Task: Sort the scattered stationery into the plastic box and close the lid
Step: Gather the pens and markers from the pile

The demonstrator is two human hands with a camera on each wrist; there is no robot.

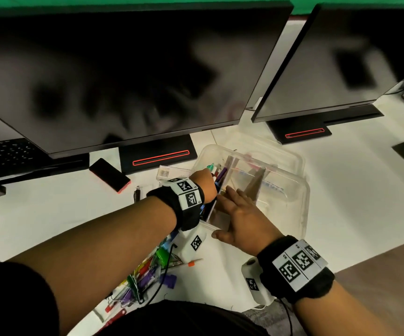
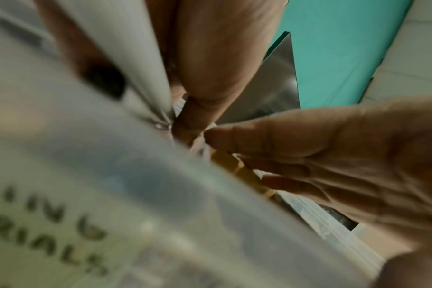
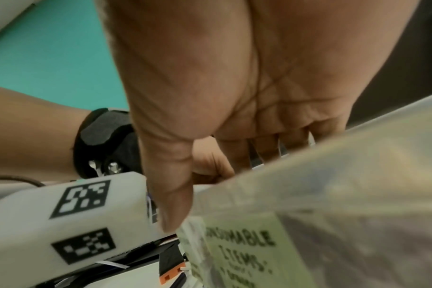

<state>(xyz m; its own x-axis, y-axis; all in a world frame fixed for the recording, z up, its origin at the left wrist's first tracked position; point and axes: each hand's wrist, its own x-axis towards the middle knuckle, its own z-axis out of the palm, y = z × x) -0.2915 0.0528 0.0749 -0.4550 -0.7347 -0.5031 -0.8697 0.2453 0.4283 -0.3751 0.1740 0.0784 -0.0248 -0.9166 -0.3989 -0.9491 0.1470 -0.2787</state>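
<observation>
The clear plastic box sits mid-table with cardboard dividers inside and coloured pens standing in its left compartment. My left hand reaches down into that compartment beside the pens. In the left wrist view its thumb and forefinger pinch a thin pale item, too blurred to identify, close to the box wall. My right hand lies over the near rim with straight fingers inside. Its thumb rests on the outer wall above a green label.
A heap of coloured pens and clips lies near my left forearm. A black-and-red eraser, a dark pen and a small clear case lie left of the box. Two monitors stand behind; the table edge is at right.
</observation>
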